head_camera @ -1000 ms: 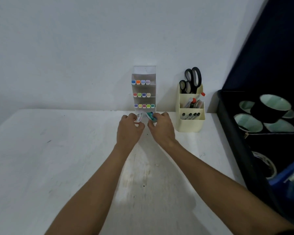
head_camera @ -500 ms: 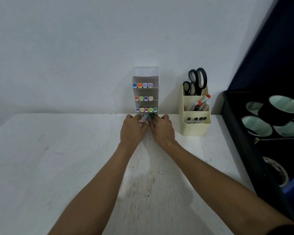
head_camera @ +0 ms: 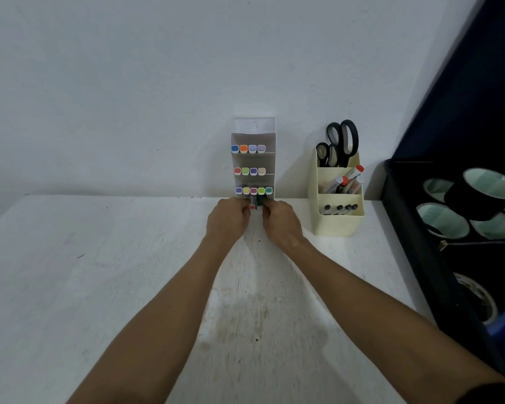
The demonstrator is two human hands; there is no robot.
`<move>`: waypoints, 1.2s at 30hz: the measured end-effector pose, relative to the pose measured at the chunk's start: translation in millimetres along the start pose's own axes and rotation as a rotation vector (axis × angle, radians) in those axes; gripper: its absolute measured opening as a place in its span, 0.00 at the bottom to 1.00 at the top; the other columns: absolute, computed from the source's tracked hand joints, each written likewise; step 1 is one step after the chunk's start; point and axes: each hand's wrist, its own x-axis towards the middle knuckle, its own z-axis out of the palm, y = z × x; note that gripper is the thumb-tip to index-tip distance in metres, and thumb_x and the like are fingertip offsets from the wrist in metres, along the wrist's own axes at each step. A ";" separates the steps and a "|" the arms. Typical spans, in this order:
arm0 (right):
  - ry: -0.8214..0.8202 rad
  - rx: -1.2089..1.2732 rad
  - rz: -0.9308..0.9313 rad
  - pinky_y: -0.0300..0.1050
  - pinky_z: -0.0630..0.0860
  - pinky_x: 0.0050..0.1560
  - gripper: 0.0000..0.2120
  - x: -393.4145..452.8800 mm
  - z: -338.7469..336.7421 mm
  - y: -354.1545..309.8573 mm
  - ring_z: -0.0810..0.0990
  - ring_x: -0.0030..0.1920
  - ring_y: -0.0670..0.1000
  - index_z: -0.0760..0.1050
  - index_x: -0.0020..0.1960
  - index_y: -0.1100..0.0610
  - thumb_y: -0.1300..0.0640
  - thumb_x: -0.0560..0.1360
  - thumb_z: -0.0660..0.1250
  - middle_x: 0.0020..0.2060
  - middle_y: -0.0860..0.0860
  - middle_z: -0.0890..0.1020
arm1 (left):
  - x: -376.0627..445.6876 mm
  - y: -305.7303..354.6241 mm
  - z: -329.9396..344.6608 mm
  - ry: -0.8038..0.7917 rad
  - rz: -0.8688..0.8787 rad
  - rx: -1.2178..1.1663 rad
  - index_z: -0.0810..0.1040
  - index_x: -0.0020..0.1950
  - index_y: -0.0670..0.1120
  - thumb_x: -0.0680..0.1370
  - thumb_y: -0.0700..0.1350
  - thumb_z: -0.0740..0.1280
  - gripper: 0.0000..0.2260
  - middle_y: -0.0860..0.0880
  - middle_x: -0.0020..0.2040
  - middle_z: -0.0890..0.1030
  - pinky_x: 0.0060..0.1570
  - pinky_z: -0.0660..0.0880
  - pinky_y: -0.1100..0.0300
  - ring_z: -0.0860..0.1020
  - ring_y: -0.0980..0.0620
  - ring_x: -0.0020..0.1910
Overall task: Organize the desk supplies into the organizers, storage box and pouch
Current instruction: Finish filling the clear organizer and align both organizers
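A clear tiered marker organizer (head_camera: 253, 132) stands against the wall with rows of coloured marker caps (head_camera: 253, 190) facing me. Both hands are at its bottom tier. My left hand (head_camera: 227, 221) pinches a marker with a red cap (head_camera: 253, 207) at the tier's mouth. My right hand (head_camera: 280, 224) pinches a green-capped marker (head_camera: 260, 200) right beside it. The fingertips and most of both markers are hidden behind the hands.
A cream desk organizer (head_camera: 337, 221) to the right holds black scissors (head_camera: 342, 142), markers and pens. A black storage box (head_camera: 414, 237) with tape rolls (head_camera: 442, 220) lies at the right edge. The white table (head_camera: 99, 287) stretches to the left.
Both hands have pushed forward toward the organizer's bottom tier, and the two markers, earlier held angled apart, are now close together at its opening.
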 end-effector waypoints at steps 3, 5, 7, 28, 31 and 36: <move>-0.011 -0.063 -0.002 0.45 0.75 0.47 0.12 2.7 -1.7 2.3 0.80 0.48 0.56 0.77 0.57 0.59 0.59 0.81 0.57 0.50 0.57 0.82 | 2.9 -1.6 1.1 -0.007 0.020 0.007 0.80 0.59 0.47 0.81 0.45 0.59 0.12 0.45 0.53 0.83 0.51 0.76 0.58 0.81 0.46 0.48; -0.016 -0.119 -0.019 0.44 0.75 0.46 0.12 4.3 -2.5 3.9 0.81 0.48 0.56 0.77 0.57 0.59 0.59 0.81 0.56 0.50 0.57 0.82 | 4.6 -3.2 0.9 -0.015 0.033 0.013 0.80 0.59 0.48 0.81 0.45 0.59 0.12 0.45 0.53 0.83 0.51 0.76 0.57 0.81 0.45 0.49; -0.017 -0.152 -0.042 0.44 0.74 0.45 0.12 5.7 -3.1 4.9 0.81 0.47 0.56 0.77 0.56 0.59 0.58 0.82 0.56 0.50 0.57 0.82 | 5.6 -4.6 1.1 -0.017 0.055 0.024 0.80 0.60 0.48 0.81 0.45 0.59 0.13 0.45 0.54 0.83 0.50 0.76 0.56 0.81 0.45 0.49; -0.040 -0.184 -0.116 0.42 0.73 0.41 0.16 -13.9 -8.3 12.7 0.80 0.43 0.55 0.71 0.66 0.56 0.55 0.81 0.55 0.48 0.56 0.82 | -16.0 2.0 -0.7 -0.079 -0.032 0.005 0.73 0.68 0.49 0.80 0.47 0.60 0.16 0.46 0.54 0.83 0.45 0.75 0.60 0.81 0.47 0.45; -0.038 -0.168 -0.080 0.40 0.71 0.40 0.14 -12.4 -6.7 7.1 0.80 0.43 0.55 0.74 0.62 0.57 0.56 0.80 0.56 0.48 0.56 0.82 | -11.9 3.8 -0.3 -0.134 -0.049 0.023 0.73 0.68 0.48 0.80 0.47 0.61 0.16 0.46 0.58 0.81 0.51 0.76 0.56 0.81 0.45 0.50; -0.101 -0.139 -0.042 0.46 0.77 0.50 0.16 -8.5 -5.5 2.2 0.81 0.50 0.57 0.73 0.64 0.57 0.57 0.78 0.60 0.54 0.56 0.82 | -11.9 5.8 -1.0 -0.156 -0.051 0.019 0.74 0.66 0.46 0.80 0.47 0.61 0.15 0.45 0.58 0.81 0.53 0.76 0.55 0.80 0.44 0.52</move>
